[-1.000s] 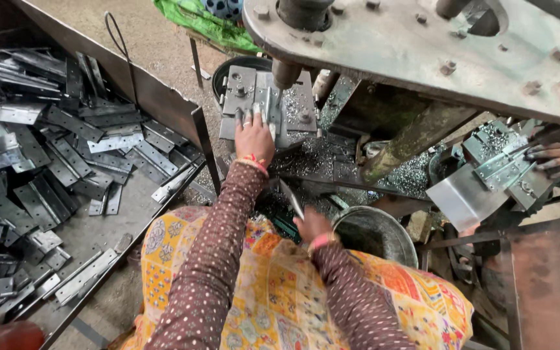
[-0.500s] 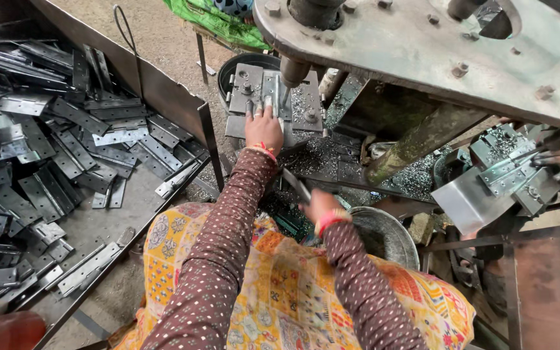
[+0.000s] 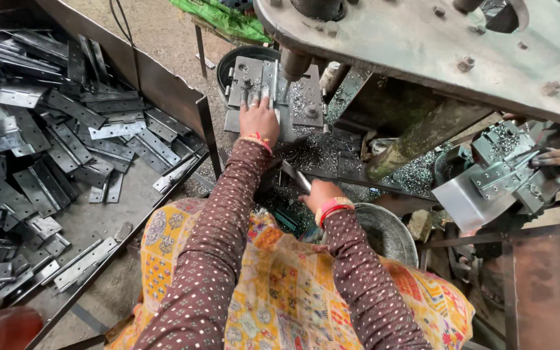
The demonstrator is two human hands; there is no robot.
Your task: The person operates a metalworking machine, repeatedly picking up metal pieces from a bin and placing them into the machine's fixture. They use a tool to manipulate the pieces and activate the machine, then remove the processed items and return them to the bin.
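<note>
Fingers (image 3: pixel 254 102) press plate (image 3: pixel 249 78); right hand (image 3: pixel 319 194) perhaps gripping strip (image 3: pixel 296 176).

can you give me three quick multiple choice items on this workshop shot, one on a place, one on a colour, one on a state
1. Where does the left hand rest?
A. on the grey metal die plate under the press ram
B. inside the round metal bucket
C. on the heap of flat metal strips

2. What colour is the bangle on the right wrist?
A. blue
B. red
C. white

3. How is the right hand set?
A. spread flat and empty
B. closed around a slim metal piece
C. tucked out of view

Answers:
1 A, the fingers lie on the plate beside the ram.
2 B, a red band circles the wrist above the dotted brown sleeve.
3 B, the metal piece sticks out from the closed hand near the round metal bucket.
</note>
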